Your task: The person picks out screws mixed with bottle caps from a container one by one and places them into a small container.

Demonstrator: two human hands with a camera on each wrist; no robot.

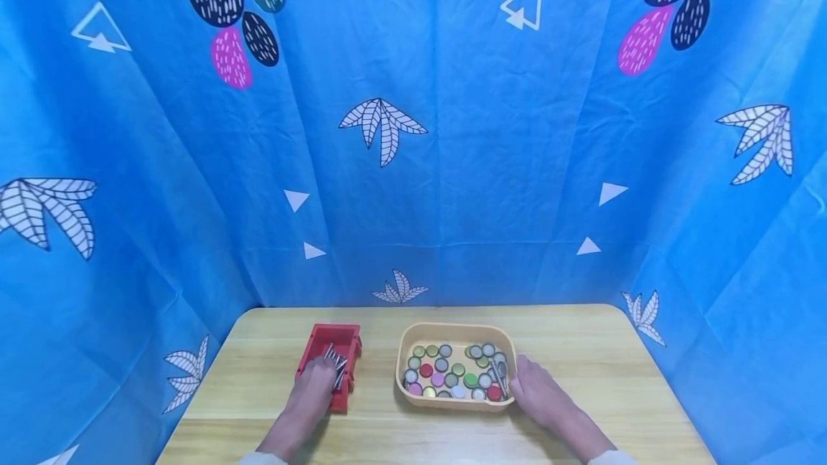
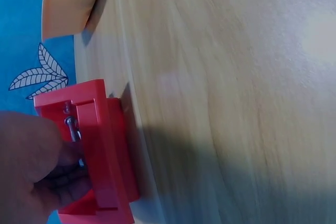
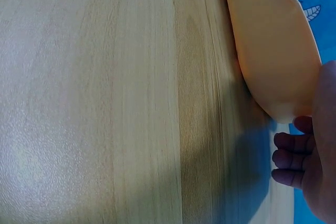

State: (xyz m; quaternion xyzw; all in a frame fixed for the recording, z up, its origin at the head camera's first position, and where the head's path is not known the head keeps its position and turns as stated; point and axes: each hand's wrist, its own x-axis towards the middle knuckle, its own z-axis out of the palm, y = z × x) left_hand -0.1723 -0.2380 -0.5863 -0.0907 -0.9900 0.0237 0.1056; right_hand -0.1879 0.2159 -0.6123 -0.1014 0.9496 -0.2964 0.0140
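My left hand (image 1: 314, 381) reaches down into a red bin (image 1: 342, 402) holding several slim metal bolts (image 1: 332, 354). In the left wrist view a bolt (image 2: 72, 128) with a rounded head lies beyond the thumb, and shiny metal shows between thumb and fingers, which pinch it. The fingertips are partly behind the bin wall (image 2: 100, 150). At the right end of a tan tray (image 1: 455, 405), my right hand (image 1: 538, 391) holds the rim. From the right wrist, the index finger lies against the tray wall (image 3: 273, 51), while the other fingers (image 3: 289, 160) hang below; the thumb is hidden.
Inside the tray are several round caps (image 1: 438, 379) in green, red, pink and silver, with slim metal pieces (image 1: 497, 373) at its right end. Both containers stand on a wooden table (image 1: 258, 379). A blue patterned cloth (image 1: 439, 185) encloses the table's back and sides.
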